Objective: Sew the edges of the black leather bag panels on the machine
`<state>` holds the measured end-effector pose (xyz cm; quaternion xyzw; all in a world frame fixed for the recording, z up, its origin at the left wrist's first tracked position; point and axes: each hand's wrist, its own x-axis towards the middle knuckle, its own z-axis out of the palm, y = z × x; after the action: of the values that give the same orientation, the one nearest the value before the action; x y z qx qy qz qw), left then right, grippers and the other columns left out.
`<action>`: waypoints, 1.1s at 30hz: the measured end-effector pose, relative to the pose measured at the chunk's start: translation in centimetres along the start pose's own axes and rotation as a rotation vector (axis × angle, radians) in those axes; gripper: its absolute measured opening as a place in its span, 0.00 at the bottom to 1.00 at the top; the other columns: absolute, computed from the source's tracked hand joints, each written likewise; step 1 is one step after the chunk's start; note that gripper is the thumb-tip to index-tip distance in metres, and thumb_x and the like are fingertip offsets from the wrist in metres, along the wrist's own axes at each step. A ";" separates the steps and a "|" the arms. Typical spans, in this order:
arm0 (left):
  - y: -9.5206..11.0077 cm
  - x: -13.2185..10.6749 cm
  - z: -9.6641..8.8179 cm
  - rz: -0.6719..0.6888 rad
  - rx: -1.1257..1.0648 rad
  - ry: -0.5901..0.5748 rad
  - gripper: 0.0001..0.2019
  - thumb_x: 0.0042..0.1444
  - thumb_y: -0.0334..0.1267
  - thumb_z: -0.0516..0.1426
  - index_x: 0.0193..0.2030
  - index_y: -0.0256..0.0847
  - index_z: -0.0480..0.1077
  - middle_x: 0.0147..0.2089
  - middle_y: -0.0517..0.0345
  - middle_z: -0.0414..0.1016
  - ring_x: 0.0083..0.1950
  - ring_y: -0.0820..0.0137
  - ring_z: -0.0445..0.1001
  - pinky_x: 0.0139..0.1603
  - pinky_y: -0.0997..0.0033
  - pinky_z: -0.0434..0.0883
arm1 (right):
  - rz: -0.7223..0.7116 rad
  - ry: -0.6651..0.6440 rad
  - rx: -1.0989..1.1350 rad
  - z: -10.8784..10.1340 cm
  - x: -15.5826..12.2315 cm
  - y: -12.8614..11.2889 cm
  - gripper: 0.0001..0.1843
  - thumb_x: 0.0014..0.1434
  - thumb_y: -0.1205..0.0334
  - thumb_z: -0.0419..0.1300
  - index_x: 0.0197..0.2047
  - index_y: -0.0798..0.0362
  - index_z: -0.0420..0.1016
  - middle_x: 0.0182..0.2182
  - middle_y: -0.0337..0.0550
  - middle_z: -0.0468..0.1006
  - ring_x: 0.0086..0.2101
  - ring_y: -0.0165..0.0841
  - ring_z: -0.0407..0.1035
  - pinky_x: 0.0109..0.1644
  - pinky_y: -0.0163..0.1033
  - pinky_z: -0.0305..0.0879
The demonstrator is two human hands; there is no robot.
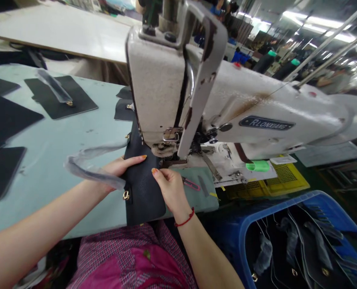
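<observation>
A black leather bag panel (145,196) lies on the pale green work surface, its right edge at the presser foot (174,162) of a white sewing machine (157,88). Gold rings on the panel hold a plastic-wrapped handle (85,171), which loops out to the left. My left hand (116,170) grips the panel from the left, thumb stretched on top and the other fingers mostly hidden. With thumb and forefinger pinched together, my right hand (171,188) holds the panel's right edge just in front of the presser foot.
Pink-handled thread snips (191,184) lie right of my right hand. More black panels (76,94) are spread at the left. A blue bin (243,241) with several panels stands at the lower right, near a yellow crate (289,180). Behind is a white table (61,28).
</observation>
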<state>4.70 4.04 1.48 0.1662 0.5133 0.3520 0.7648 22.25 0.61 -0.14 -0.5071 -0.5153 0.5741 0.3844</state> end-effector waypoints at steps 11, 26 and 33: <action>-0.1 0.8 -0.4 0.072 -0.019 0.032 0.24 0.44 0.36 0.69 0.50 0.34 0.75 0.40 0.45 0.83 0.35 0.56 0.82 0.37 0.59 0.81 | -0.015 -0.012 -0.068 -0.3 0.4 -0.7 0.23 0.61 0.47 0.56 0.21 0.55 0.64 0.21 0.34 0.55 0.24 0.26 0.48 0.27 0.34 0.46; 0.7 1.1 -0.3 0.089 -0.003 0.016 0.23 0.43 0.38 0.71 0.48 0.33 0.77 0.42 0.42 0.83 0.35 0.55 0.82 0.36 0.58 0.81 | -0.020 -0.023 -0.077 -0.3 1.4 -0.9 0.24 0.61 0.46 0.56 0.20 0.53 0.60 0.20 0.35 0.55 0.24 0.27 0.48 0.27 0.34 0.47; 1.1 1.3 -0.9 0.011 -0.047 -0.031 0.18 0.46 0.37 0.68 0.44 0.33 0.78 0.39 0.45 0.83 0.33 0.58 0.82 0.35 0.60 0.81 | -0.045 -0.009 -0.152 -0.5 1.4 -1.1 0.24 0.62 0.45 0.55 0.23 0.54 0.68 0.21 0.35 0.60 0.24 0.27 0.52 0.29 0.34 0.49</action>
<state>3.83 5.64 0.87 0.1566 0.4922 0.3655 0.7744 22.34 2.26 0.65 -0.5207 -0.5704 0.5268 0.3550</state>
